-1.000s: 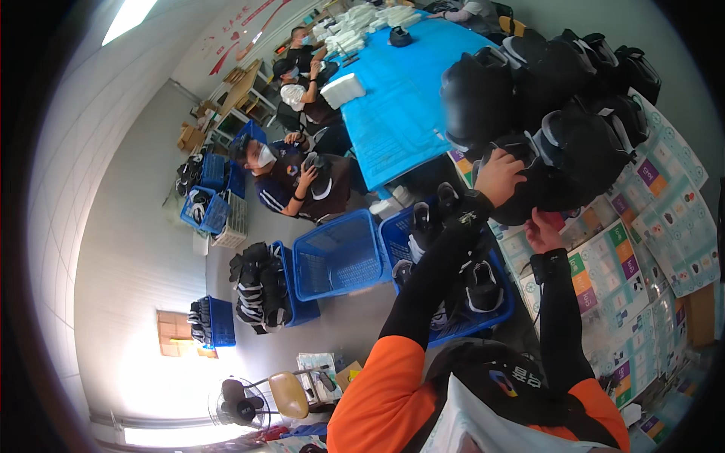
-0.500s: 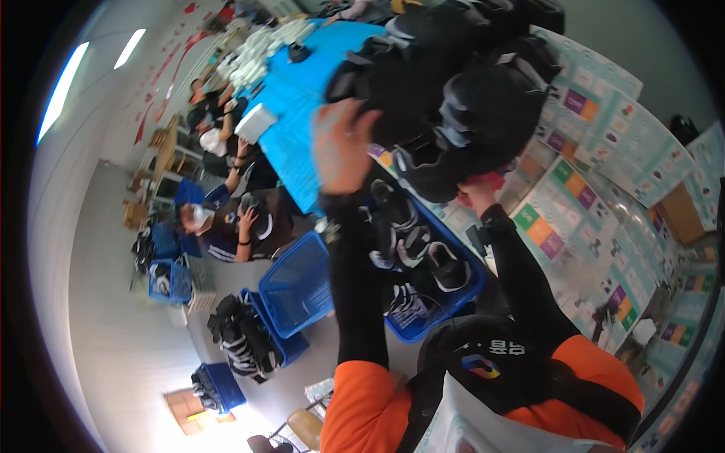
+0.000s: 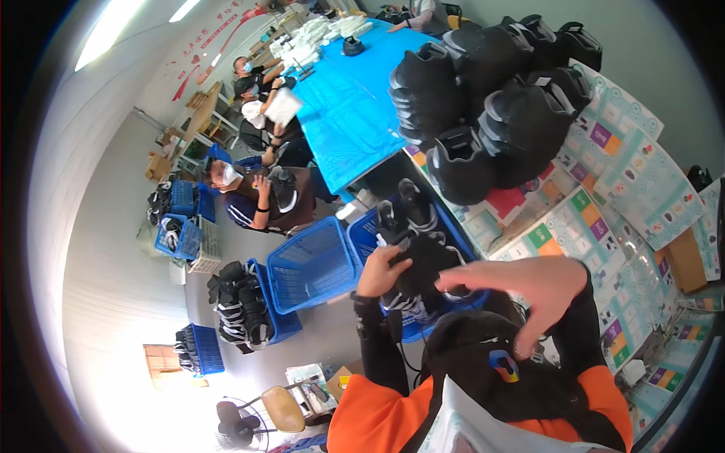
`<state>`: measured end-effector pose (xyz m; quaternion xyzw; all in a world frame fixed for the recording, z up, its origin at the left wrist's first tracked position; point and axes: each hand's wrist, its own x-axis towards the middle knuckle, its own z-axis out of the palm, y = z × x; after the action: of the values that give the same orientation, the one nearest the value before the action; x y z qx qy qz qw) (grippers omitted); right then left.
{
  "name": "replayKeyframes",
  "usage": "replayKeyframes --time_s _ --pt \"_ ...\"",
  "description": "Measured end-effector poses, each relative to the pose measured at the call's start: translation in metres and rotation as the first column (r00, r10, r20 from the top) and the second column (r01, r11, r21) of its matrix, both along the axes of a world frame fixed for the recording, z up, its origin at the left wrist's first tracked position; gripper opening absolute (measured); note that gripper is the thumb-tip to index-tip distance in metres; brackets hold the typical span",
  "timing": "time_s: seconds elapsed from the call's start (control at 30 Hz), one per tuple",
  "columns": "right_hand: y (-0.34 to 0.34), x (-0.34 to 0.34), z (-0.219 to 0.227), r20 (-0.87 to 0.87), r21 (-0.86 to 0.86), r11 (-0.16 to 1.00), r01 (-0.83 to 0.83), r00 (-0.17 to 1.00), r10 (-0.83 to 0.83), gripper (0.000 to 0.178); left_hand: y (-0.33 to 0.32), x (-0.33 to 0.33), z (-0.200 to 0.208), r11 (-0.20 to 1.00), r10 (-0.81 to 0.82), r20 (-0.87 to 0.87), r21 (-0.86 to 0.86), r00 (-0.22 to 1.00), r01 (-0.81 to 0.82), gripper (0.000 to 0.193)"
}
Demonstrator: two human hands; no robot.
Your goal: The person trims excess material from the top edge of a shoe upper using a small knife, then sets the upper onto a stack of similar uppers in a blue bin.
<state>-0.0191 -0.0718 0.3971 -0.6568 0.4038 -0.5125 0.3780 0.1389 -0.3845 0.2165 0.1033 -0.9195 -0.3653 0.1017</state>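
Note:
My left hand (image 3: 383,272) is closed on a black shoe (image 3: 423,266), low in front of me and over a blue crate (image 3: 477,243). My right hand (image 3: 525,291) hovers to the right of that shoe, its thumb and fingers spread apart. Whether its fingertips touch the shoe, I cannot tell. Inside the crate lie several black shoes with white soles (image 3: 414,204), partly hidden behind my hands. Stacked black shoes (image 3: 521,121) stand on the bench beyond, above a small red piece (image 3: 512,201).
A blue table (image 3: 355,98) bears a white pile (image 3: 310,41). Left of me are an empty-looking blue basket (image 3: 313,264) and a blue crate (image 3: 283,321) beside stacked shoes (image 3: 240,306). A masked co-worker (image 3: 260,192) holds a shoe. Printed sheets (image 3: 563,226) cover the right-hand bench.
Both hands have come down toward me from the stacked shoes to above the crate. My left hand now grips a black shoe. The view has shifted, showing more of the stacks.

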Motion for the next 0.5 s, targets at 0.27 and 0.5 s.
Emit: replayKeyframes --time_s 0.27,0.5 --pt "0.079 0.000 -0.027 0.287 -0.071 0.893 -0.444 0.848 0.445 0.132 0.045 0.074 0.010 0.956 -0.066 0.057 0.289 0.996 0.047 0.026" --pt "0.151 0.020 -0.064 0.180 0.323 0.774 -0.545 0.838 0.515 0.095 0.106 0.084 0.030 0.997 0.005 0.152 -0.082 0.988 0.008 0.029"
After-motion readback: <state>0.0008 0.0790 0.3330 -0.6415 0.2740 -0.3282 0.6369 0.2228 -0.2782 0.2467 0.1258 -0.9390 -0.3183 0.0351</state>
